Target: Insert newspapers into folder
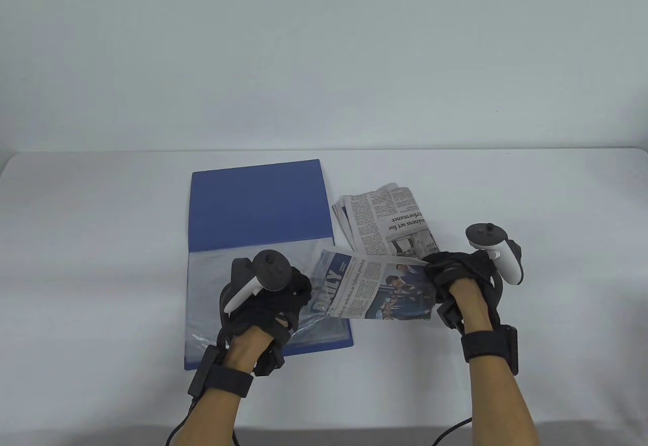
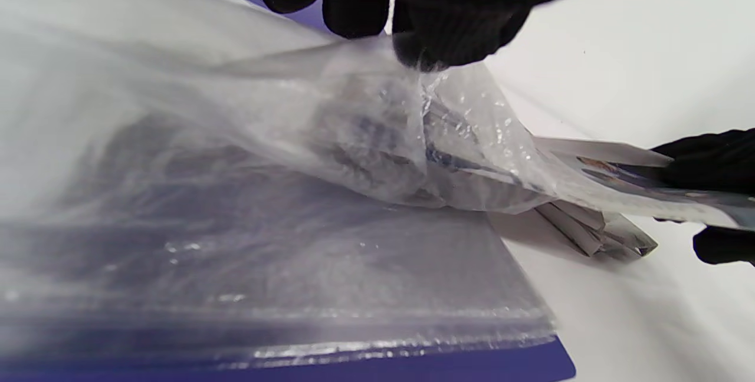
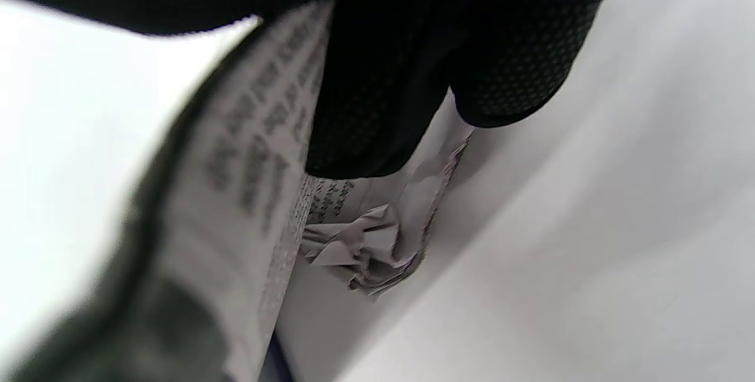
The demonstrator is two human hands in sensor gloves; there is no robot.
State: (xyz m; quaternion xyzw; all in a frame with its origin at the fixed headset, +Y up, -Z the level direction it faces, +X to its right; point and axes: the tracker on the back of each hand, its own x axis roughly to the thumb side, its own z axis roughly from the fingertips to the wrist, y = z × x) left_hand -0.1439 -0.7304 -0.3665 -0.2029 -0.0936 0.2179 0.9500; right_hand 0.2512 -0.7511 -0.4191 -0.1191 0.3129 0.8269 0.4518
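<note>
A blue folder (image 1: 258, 203) is laid open on the white table (image 1: 557, 203), its clear plastic sleeves (image 1: 212, 284) facing up; the edge of the top sleeve (image 2: 377, 128) is pinched and lifted by the fingers (image 2: 448, 40) of the left hand (image 1: 268, 299), so that its mouth is held open. A folded newspaper (image 1: 374, 289) is gripped at its right end by the right hand (image 1: 455, 274), the fingers (image 3: 377, 105) being pressed against the paper; its left end is seen inside the raised sleeve, the rest lying out over the folder's right edge. A second folded newspaper (image 1: 390, 218) is left on the table just beside the folder, behind the held one.
</note>
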